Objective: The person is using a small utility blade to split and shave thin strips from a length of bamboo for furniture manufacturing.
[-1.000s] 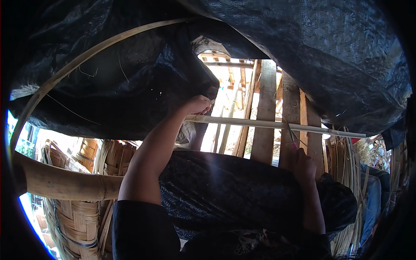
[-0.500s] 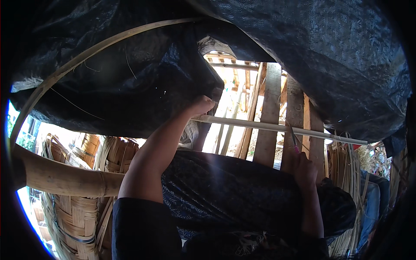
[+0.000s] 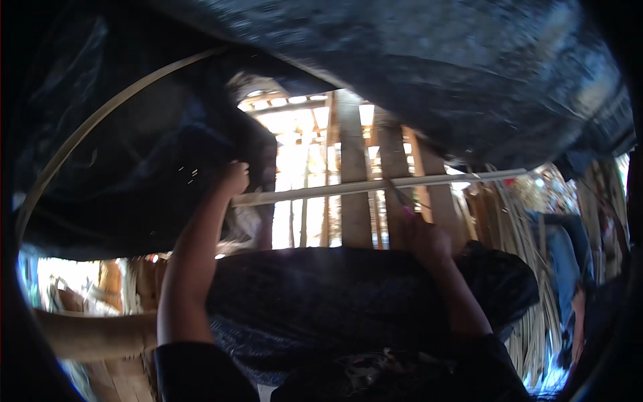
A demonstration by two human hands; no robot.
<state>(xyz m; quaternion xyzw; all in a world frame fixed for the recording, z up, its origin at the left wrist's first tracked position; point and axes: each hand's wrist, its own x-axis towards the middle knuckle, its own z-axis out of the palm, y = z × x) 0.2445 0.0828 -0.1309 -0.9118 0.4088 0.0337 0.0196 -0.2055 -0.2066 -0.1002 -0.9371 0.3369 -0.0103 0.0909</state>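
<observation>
A long pale bamboo strip [image 3: 321, 192] stretches across the view, its right end a little raised. My left hand [image 3: 236, 179] is closed just above the strip's left end, against a black plastic sheet [image 3: 154, 154]; what its fingers hold is hidden. In my right hand [image 3: 429, 241], the fingers are wrapped round a knife [image 3: 407, 212] with a pink handle. Its dark blade points up to the strip and meets or crosses it right of the middle; blur hides the exact contact. Dark cloth [image 3: 321, 281] covers my lap below the strip.
Wooden slats [image 3: 355, 161] with bright gaps stand beyond the strip. A curved bamboo strip [image 3: 114, 104] arcs at the left above a thick bamboo pole [image 3: 100, 335]. A bundle of thin strips [image 3: 526, 295] hangs at the right, beside another person's blue-jeaned leg [image 3: 562, 251].
The view has swung right, so my hands, the strip and the slats appear further left. The strip's right end now tilts up. The knife is still at the strip.
</observation>
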